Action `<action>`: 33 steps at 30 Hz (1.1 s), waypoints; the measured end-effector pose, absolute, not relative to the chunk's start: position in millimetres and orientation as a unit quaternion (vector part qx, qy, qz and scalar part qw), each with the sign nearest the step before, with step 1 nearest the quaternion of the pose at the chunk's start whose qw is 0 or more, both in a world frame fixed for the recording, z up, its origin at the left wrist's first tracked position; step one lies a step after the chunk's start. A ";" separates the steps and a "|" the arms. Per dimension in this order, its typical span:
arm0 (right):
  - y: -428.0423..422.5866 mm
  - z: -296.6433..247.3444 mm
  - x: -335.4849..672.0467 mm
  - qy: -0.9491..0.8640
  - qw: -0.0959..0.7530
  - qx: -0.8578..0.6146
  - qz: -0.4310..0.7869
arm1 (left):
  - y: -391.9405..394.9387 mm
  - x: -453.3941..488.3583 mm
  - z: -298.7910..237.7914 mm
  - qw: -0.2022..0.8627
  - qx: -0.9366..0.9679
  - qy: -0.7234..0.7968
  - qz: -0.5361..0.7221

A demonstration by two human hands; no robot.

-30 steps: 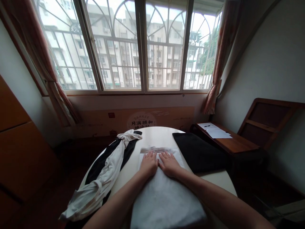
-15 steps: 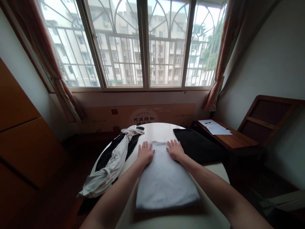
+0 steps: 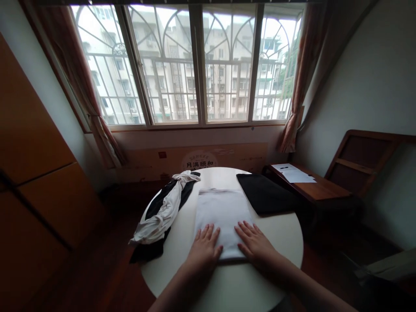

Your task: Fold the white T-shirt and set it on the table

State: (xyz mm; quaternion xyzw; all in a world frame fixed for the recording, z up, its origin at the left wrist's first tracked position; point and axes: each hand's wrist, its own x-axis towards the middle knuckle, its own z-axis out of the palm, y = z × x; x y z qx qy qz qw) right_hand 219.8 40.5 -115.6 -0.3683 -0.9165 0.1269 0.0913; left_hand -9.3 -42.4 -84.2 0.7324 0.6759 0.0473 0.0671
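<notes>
A folded white cloth (image 3: 222,210) lies flat in the middle of a round white table (image 3: 276,234). My left hand (image 3: 205,245) rests on the cloth's near left corner, fingers stretched out flat. On the near right corner lies my right hand (image 3: 255,242), also flat with its fingers spread. Neither hand grips anything.
A crumpled white and black garment (image 3: 165,208) lies on the table's left side. A folded black cloth (image 3: 264,193) sits at the right. A wooden side table with papers (image 3: 294,175) stands to the right, a barred window (image 3: 201,65) beyond.
Both hands slid from the far end of the white cloth back to its near edge. The camera pulled back, so more of the table shows.
</notes>
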 end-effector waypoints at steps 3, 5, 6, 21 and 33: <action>35.7 -114.4 242.4 -0.906 0.087 -0.392 0.138 | -57.4 -25.3 -75.5 0.072 0.737 0.671 0.026; 33.2 -112.1 255.3 -0.903 0.074 -0.394 0.156 | -64.9 -37.3 -71.0 0.088 0.739 0.668 0.012; 32.2 -110.6 260.9 -0.902 0.069 -0.391 0.166 | -68.4 -43.1 -69.3 0.098 0.740 0.665 0.006; 9.0 -93.8 255.9 -0.891 0.144 -0.387 0.187 | -98.0 -53.8 -56.7 0.004 0.824 0.555 0.116; -12.0 -83.5 195.7 -0.922 0.159 -0.308 0.171 | -69.9 -21.2 -80.8 -0.038 0.849 0.508 0.141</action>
